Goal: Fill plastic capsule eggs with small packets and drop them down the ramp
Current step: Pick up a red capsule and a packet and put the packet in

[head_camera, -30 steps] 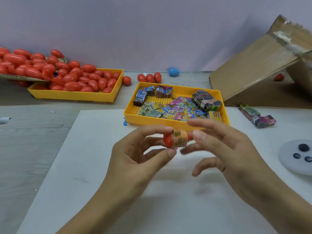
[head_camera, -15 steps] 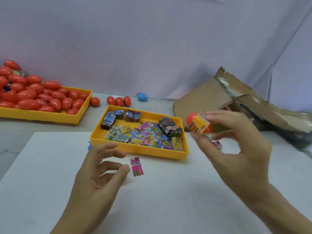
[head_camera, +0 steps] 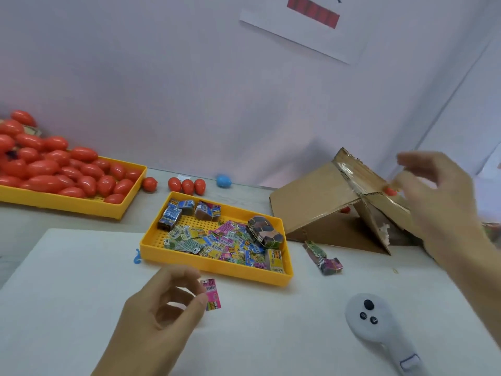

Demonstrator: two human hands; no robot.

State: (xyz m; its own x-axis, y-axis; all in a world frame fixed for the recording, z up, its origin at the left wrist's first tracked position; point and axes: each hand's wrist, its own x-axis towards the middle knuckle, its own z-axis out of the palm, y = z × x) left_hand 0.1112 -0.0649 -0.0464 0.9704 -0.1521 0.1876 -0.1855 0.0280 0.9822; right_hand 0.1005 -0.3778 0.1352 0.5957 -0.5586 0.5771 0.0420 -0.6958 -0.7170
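My right hand (head_camera: 444, 202) is raised over the top of the cardboard ramp (head_camera: 339, 196), fingers spread and loose, gripping nothing; it is blurred. Just under my fingertips, a red egg (head_camera: 390, 190) shows at the upper edge of the ramp, only partly visible. I cannot tell whether my fingers touch it.

My left hand (head_camera: 162, 308) hovers low over the white sheet (head_camera: 271, 335) on the desk, fingers curled, thumb and forefinger around a pink packet (head_camera: 212, 294). The packet seems pinched at its left edge, though I cannot tell for sure whether it is lifted or lying flat.

Just beyond that hand sits a yellow tray (head_camera: 217, 267) holding loose packets and a few bundled stacks. Two more bundles (head_camera: 322, 257) lie on the sheet between this tray and the ramp. A second yellow tray (head_camera: 81, 207) at the far left is heaped with red eggs (head_camera: 54, 169). Four red eggs (head_camera: 187, 185) and one blue egg (head_camera: 223, 181) lie loose on the desk by the wall. A pale grey controller (head_camera: 374, 321) rests on the sheet near my right forearm.
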